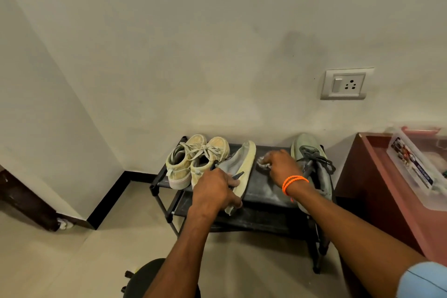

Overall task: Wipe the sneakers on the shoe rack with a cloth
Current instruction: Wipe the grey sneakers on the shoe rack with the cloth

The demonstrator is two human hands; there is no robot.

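In the head view, a low black shoe rack point(262, 191) stands against a pale wall, with a second shelf showing beneath the top one. At the far left of the top shelf sits a pair of cream sneakers point(193, 159) with their laces tied together, toes pointing to the wall. Just right of them, the left hand point(215, 191) grips a grey sneaker point(238, 167) that is tipped on its side so its pale sole faces right; the fingers are wrapped around the heel end of this shoe, and its near end hangs over the front edge of the shelf. The right hand point(280, 164) rests on the bare middle of the top shelf, between the tilted grey shoe and a second grey sneaker point(312, 164) that lies flat at the right end of the rack with dark laces loose. The right hand's fingers are curled down and closed over a small crumpled cloth point(262, 163), which peeks out at the fingertips and presses on the shelf surface, apart from either shoe. An orange band point(294, 182) circles the right wrist, and a light blue sleeve point(423, 280) shows at the near right corner. On the wall above and to the right is a switch and socket plate point(346, 83). To the right of the rack stands a reddish-brown cabinet point(372, 176) with a clear plastic box point(416, 164) on top. A dark round stool point(145, 278) sits on the floor at the near edge.
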